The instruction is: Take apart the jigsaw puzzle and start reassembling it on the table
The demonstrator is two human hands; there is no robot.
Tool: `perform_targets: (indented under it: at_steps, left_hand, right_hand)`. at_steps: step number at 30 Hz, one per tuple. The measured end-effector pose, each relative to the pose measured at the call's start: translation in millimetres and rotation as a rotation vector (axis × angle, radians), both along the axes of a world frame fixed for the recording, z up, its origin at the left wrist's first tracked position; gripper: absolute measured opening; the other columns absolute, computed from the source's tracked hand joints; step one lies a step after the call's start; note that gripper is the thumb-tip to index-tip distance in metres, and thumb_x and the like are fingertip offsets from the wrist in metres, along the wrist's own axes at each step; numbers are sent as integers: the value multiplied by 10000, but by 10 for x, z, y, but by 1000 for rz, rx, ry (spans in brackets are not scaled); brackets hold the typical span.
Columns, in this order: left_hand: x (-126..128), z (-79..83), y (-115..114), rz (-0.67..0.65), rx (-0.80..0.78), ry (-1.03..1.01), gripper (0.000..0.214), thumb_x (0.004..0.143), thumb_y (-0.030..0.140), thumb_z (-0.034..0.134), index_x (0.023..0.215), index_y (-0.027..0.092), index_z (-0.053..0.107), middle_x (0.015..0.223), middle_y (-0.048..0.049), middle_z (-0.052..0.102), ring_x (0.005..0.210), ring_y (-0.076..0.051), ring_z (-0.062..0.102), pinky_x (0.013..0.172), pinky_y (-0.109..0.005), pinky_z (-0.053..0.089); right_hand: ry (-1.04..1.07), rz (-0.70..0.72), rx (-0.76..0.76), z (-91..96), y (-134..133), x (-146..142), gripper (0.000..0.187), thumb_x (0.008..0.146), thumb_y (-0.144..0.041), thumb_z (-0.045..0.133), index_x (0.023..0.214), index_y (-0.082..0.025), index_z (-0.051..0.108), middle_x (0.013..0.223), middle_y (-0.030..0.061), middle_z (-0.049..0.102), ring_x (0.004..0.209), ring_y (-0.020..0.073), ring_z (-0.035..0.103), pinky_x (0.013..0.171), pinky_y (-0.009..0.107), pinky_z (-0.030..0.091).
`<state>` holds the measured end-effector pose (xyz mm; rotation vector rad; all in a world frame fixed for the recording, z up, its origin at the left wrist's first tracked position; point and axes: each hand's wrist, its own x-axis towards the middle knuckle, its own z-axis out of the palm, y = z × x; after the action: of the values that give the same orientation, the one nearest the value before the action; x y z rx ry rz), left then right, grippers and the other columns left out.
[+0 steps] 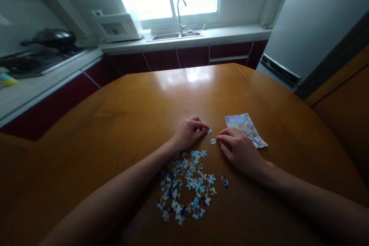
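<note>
1. Nearest, on the wearer's side of both hands, lies a flat scatter of puzzle pieces (pixel 201 188); they look like thin card, knobbed and notched, mostly pale blue, white and dark purple; some overlap, and the left forearm passes over the scatter's left edge.
2. One dark piece (pixel 224 181) sits apart, just on the near side of the right hand.
3. The left hand (pixel 188 133) rests beyond the scatter, fingers drawn in towards the thumb; the tips meet a small bluish piece (pixel 210 132), though I cannot tell whether it is pinched; the right hand (pixel 240 153) is loosely curled, palm down, tips at the edge of a pale piece (pixel 213 141); a firm hold cannot be made out.
4. Progress looks early; two pieces are singled out between the hands, not visibly joined, while nearly all the others lie loose; whether any in the scatter interlock is too small to tell.
5. Just beyond the right hand, a creased, glossy printed sheet (pixel 250 128) shows a busy coloured picture.
6. Farther out from both hands stretches smooth, varnished wooden table (pixel 138 103); past it stands a metal sink (pixel 164 37).
</note>
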<state>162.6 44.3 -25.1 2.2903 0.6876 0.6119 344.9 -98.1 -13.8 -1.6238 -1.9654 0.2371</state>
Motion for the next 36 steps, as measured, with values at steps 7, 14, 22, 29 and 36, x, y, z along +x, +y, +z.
perform_targets:
  at_steps: [7, 14, 22, 29, 36]
  left_hand:
    - [0, -5, -1, 50, 12, -47, 175, 907, 305, 651, 996, 189, 748, 820, -18, 608, 661, -109, 525, 621, -255, 429]
    - [7, 10, -27, 25, 49, 25, 156, 834, 332, 737, 905, 194, 742, 832, -17, 620, 684, -117, 527, 622, -255, 431]
    - [-6, 20, -39, -50, 78, 14, 208, 920, 215, 596, 1059, 222, 750, 923, -51, 646, 804, -146, 578, 717, -286, 480]
    - [-9, 8, -20, -16, 35, 10, 167, 879, 293, 663, 989, 197, 745, 885, -41, 621, 716, -123, 536, 641, -254, 459]
    - [-9, 4, 3, -11, 36, 10, 142, 878, 304, 668, 941, 199, 741, 855, -27, 608, 682, -114, 508, 618, -249, 437]
  right_hand:
    - [3, 25, -1, -3, -11, -17, 187, 905, -143, 537, 937, -204, 710, 980, 86, 657, 937, 226, 561, 841, 387, 478]
    - [-19, 44, -29, -12, -16, -39, 194, 920, -157, 534, 981, -201, 713, 990, 81, 636, 940, 217, 547, 853, 373, 469]
    - [-13, 40, -39, -13, -16, -45, 205, 924, -159, 526, 999, -191, 715, 1008, 87, 639, 951, 219, 556, 883, 381, 467]
    - [-12, 33, -40, -7, -19, -47, 201, 926, -162, 522, 995, -196, 708, 1019, 89, 639, 958, 221, 555, 882, 385, 465]
    - [-40, 26, -29, 6, -11, -65, 178, 925, -177, 530, 977, -198, 699, 1005, 87, 643, 945, 210, 555, 874, 381, 464]
